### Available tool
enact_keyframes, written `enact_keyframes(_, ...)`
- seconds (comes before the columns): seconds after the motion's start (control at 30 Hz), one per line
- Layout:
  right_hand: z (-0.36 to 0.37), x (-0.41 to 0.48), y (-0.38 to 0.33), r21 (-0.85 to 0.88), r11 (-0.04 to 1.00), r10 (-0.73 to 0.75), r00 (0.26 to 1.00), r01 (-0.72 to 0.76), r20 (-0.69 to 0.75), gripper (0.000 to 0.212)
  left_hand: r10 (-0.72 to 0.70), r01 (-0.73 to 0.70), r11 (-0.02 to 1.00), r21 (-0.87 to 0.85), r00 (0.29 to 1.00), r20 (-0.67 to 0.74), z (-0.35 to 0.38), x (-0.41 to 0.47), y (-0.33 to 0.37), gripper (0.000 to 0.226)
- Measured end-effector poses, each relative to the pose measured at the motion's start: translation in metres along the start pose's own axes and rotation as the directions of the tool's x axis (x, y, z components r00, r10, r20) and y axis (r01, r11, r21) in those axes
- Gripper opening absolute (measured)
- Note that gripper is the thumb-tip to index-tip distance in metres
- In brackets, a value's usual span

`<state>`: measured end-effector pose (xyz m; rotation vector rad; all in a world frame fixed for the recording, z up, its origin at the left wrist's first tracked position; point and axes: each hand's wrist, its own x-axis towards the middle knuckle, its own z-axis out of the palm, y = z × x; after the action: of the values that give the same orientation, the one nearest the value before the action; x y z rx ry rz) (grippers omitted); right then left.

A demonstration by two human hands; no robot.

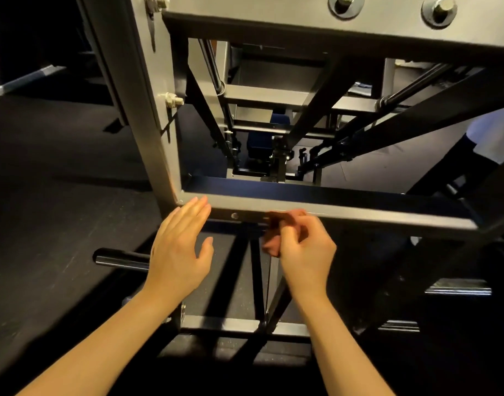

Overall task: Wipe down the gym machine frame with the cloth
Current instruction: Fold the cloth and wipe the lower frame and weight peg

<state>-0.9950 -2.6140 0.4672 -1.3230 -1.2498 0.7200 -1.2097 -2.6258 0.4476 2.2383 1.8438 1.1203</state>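
Observation:
The grey steel gym machine frame [345,212] fills the upper view, with a horizontal bar crossing just above my hands. My left hand [179,247] is flat with straight fingers, its fingertips at the frame's lower left corner [179,200]. My right hand [299,247] is blurred by motion. Its fingers are curled against the underside of the horizontal bar, beside a small bolt [234,215]. No cloth shows in either hand or anywhere in view.
A black cylindrical handle [116,258] juts out left of my left wrist. Dark struts and gas springs [416,90] cross inside the frame. A lower cross bar [222,324] lies near the dark floor. Large bolts [345,4] sit at the top.

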Motion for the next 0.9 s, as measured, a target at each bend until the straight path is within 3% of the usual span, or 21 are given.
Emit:
enact_keyframes(0.07,-0.017,0.003,0.006,-0.051,0.999,-0.012,0.986,0.004,-0.164,0.013,-0.014,0.014,0.999,-0.041,1.0,-0.009,-0.001,-0.001,0.002,0.071)
enact_keyframes(0.13,-0.003,0.002,0.007,-0.065,0.998,-0.018,0.977,0.005,-0.21,0.011,-0.056,0.051,0.994,-0.092,0.997,-0.044,-0.004,-0.005,0.004,0.068)
enact_keyframes(0.3,0.091,-0.014,-0.003,-0.114,0.987,-0.096,0.987,0.111,0.132,0.009,-0.214,0.19,0.973,-0.13,0.954,-0.209,-0.021,-0.018,-0.004,0.055)
enact_keyframes(0.43,0.1,-0.014,-0.008,-0.169,0.972,-0.115,0.961,0.161,0.252,0.011,-0.352,0.33,0.936,-0.125,0.899,-0.26,-0.031,-0.013,-0.009,0.059)
enact_keyframes(0.5,0.072,-0.011,-0.004,-0.101,0.991,-0.069,0.978,0.09,0.198,0.011,-0.421,0.397,0.907,-0.144,0.871,-0.252,-0.032,-0.004,-0.007,0.058)
enact_keyframes(0.6,0.037,-0.006,0.003,-0.06,0.997,-0.056,0.998,0.058,0.025,0.012,-0.384,0.366,0.923,-0.116,0.891,-0.243,-0.031,0.006,-0.009,0.048)
enact_keyframes(0.67,0.041,-0.008,-0.001,-0.049,0.997,-0.055,0.998,0.054,-0.011,0.011,-0.389,0.369,0.921,-0.125,0.892,-0.229,-0.031,0.008,-0.01,0.047)
enact_keyframes(0.73,0.07,-0.013,-0.009,-0.038,0.998,-0.043,0.995,0.047,0.094,0.011,-0.418,0.391,0.907,-0.158,0.883,-0.214,-0.032,0.008,-0.008,0.05)
enact_keyframes(0.83,0.125,-0.024,-0.018,-0.174,0.975,-0.08,0.95,0.137,0.302,0.01,-0.446,0.418,0.892,-0.171,0.875,-0.188,-0.035,0.008,-0.007,0.052)
enact_keyframes(0.9,0.135,-0.025,-0.016,-0.203,0.959,-0.119,0.93,0.198,0.348,0.012,-0.464,0.436,0.882,-0.179,0.87,-0.165,-0.04,0.007,-0.008,0.053)
